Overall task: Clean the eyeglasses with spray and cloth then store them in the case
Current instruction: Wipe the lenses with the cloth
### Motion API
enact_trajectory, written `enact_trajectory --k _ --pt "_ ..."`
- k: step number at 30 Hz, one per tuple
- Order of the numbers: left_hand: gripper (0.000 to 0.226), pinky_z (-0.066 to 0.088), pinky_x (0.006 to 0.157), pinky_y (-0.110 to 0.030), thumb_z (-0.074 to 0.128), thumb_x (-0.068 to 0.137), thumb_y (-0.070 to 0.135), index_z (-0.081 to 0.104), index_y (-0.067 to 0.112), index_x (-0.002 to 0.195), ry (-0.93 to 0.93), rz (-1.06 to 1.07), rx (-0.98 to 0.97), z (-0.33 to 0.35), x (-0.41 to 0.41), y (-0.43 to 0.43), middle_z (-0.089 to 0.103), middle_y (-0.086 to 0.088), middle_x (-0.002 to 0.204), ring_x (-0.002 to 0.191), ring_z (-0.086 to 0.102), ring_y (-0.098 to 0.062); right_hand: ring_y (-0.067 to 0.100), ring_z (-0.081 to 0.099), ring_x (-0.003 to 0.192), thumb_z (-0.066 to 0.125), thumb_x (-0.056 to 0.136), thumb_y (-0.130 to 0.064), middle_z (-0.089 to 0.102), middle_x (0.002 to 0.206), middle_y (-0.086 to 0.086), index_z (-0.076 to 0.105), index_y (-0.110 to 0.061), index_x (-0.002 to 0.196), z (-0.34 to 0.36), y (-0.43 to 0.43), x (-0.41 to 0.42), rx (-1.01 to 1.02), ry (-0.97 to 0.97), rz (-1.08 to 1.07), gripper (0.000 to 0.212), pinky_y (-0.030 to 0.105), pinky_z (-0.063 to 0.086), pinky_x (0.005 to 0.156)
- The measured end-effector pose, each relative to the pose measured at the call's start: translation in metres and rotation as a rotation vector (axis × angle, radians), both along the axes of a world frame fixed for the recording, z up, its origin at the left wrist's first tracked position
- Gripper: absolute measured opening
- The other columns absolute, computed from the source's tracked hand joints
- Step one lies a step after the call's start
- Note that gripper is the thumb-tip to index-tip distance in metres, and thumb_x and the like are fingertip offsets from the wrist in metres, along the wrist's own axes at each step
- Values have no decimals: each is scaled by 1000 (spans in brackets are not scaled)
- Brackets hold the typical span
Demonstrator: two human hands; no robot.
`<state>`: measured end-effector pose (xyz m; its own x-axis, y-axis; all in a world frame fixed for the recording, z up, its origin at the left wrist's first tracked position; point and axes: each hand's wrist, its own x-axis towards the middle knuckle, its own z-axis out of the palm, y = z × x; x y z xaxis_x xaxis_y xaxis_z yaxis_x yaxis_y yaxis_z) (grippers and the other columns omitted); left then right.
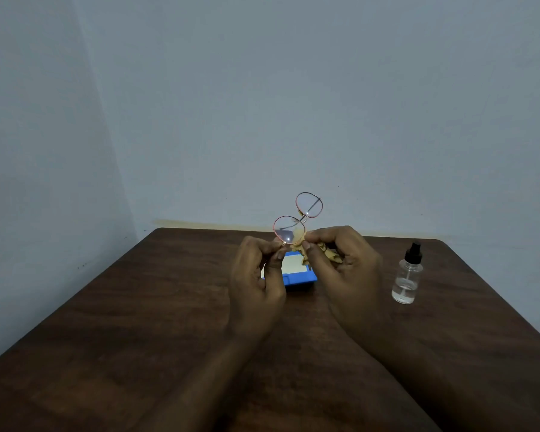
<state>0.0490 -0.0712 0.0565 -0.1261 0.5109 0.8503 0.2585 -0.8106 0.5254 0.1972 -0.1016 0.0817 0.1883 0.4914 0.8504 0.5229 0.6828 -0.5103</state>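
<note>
My left fingertips (276, 244) are curled in and pinch the eyeglasses (301, 216) at the outer edge of the lower lens (289, 229), near what looks like the hinge. My right thumb and forefinger are curled too. They pinch a bunched yellowish cloth (329, 254) against the inner edge of that same lens, and the rest of the cloth is gathered under my right hand (343, 266). So both hands are closed on something: the left hand (256, 279) on the frame, the right on the cloth.

The glasses are lifted clear of the table (138, 307) and tilted, with the second lens higher and farther from me. The arms look folded behind the lenses, though I cannot be sure.

Behind and below my hands, the blue case (300, 280) lies open on the table, partly hidden by my fingers. What I can see of its pale lining has nothing on it. Well off to my right, the spray bottle (407, 277) stands upright.

I judge I am in the wiping step. I cannot tell whether the lenses are wet. The upper lens may still need the cloth. After that, the glasses go into the case and the case is closed.
</note>
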Motion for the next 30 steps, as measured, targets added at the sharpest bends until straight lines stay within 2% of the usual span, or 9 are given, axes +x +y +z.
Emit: enact_trajectory --k 4,6,9,13,17,20,25,28,30 --pt "15 55 71 -32 62 100 14 62 28 98 -24 -31 -1 0 0 0 64 10 94 89 68 -18 10 72 96 73 93 -8 74 99 -9 76 -17 100 2 -7 -5 67 -121 66 12 33 58 77" --pt "17 57 75 -31 60 99 15 61 31 98 -77 -37 -57 1 0 2 66 10 96 93 70 -19 9 73 95 74 91 -7 75 99 -11 75 -22 99 5 -8 -6 80 -143 84 17 28 58 77" --pt "24 58 81 -29 64 102 12 61 36 98 -172 -24 -135 3 -1 6 69 10 96 98 70 -19 8 71 85 71 89 -7 73 90 -15 71 -32 92 8 1 2 -12 -7 1 25 19 53 70" --pt "29 58 84 -28 66 102 11 62 40 98 -205 -42 -168 3 -1 8 70 11 97 100 70 -16 4 71 73 70 93 -2 74 81 -14 70 -29 88 7 19 24 -165 260 -22 28 15 52 64" --pt "29 56 84 -25 63 101 18 61 47 97 -184 -58 -137 3 0 7 70 10 98 101 70 -17 11 75 78 72 95 -6 77 83 -7 72 -24 92 9 27 35 -198 349 -25 18 29 61 70" --pt "26 56 84 -27 63 101 20 60 46 98 -152 -69 -125 0 1 8 69 11 98 100 70 -19 13 77 82 73 96 -6 78 85 -5 72 -26 92 11 27 34 -189 346 -6 20 31 61 75" --pt "28 58 83 -30 63 100 21 59 49 98 -121 -62 -134 0 -1 7 69 11 98 103 69 -20 12 76 84 72 97 -4 77 89 -5 74 -19 97 11 19 26 -148 215 52 15 22 57 72" --pt "29 57 85 -24 64 101 18 60 47 100 -135 -61 -130 2 -4 10 70 12 99 103 70 -17 4 73 80 74 95 -2 75 85 -14 75 -17 96 11 17 22 -147 110 128 15 11 51 69" --pt "28 55 85 -17 66 101 13 62 41 100 -159 -57 -133 3 -7 14 70 13 99 101 70 -12 6 73 81 74 94 -4 76 88 -12 75 -22 93 10 19 24 -198 88 191 19 13 52 70"
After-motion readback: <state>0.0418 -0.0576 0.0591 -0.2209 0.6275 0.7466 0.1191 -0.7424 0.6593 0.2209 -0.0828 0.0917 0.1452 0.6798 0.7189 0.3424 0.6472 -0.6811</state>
